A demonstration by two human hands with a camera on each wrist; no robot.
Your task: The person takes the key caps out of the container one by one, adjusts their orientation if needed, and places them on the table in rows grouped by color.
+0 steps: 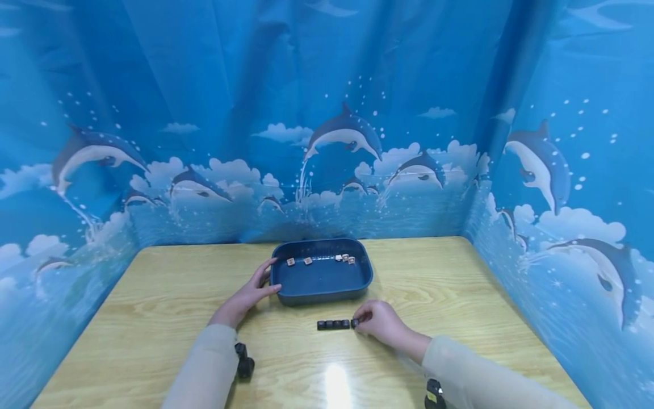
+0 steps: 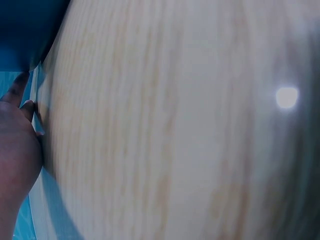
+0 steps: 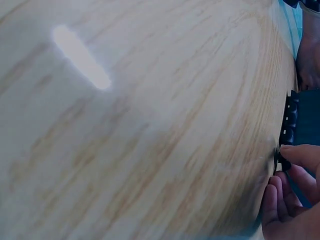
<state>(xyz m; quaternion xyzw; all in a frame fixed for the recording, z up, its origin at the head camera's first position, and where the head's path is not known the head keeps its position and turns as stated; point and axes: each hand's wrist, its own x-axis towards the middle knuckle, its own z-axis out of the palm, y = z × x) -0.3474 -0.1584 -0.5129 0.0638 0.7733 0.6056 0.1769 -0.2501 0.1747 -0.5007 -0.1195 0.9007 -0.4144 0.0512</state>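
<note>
Right hand (image 1: 380, 324): its thumb and fingertips pinch one small, black, cube-like block (image 1: 355, 324), held low at the table (image 1: 153, 295), a light wooden surface with yellowish grain. That block is at the right end of a straight row of small black blocks (image 1: 333, 325), apparently four pressed side by side, with a narrow gap between row and held block. The row's long axis runs left to right, roughly parallel to the near wall of a dark blue, rounded-rectangular tray (image 1: 321, 282) just beyond it. The tray's own long axis runs the same way. Which way the pinched block's top faces cannot be made out.

Left hand (image 1: 251, 292) is spread wide, fingers and thumb touching the tray's left end around its near corner.

Only the head view shows what lies inside the tray: five small whitish cubes (image 1: 307, 261) with brownish marks, two apart toward the left and three clustered toward the right, all near the far wall. It also takes in the blue curtain (image 1: 245, 108) printed with dolphins. The right wrist view adds small white marks along the row's side, seen nearly edge-on. The left wrist view shows the tray's outer wall close up, with fingers reaching to its lower edge.
</note>
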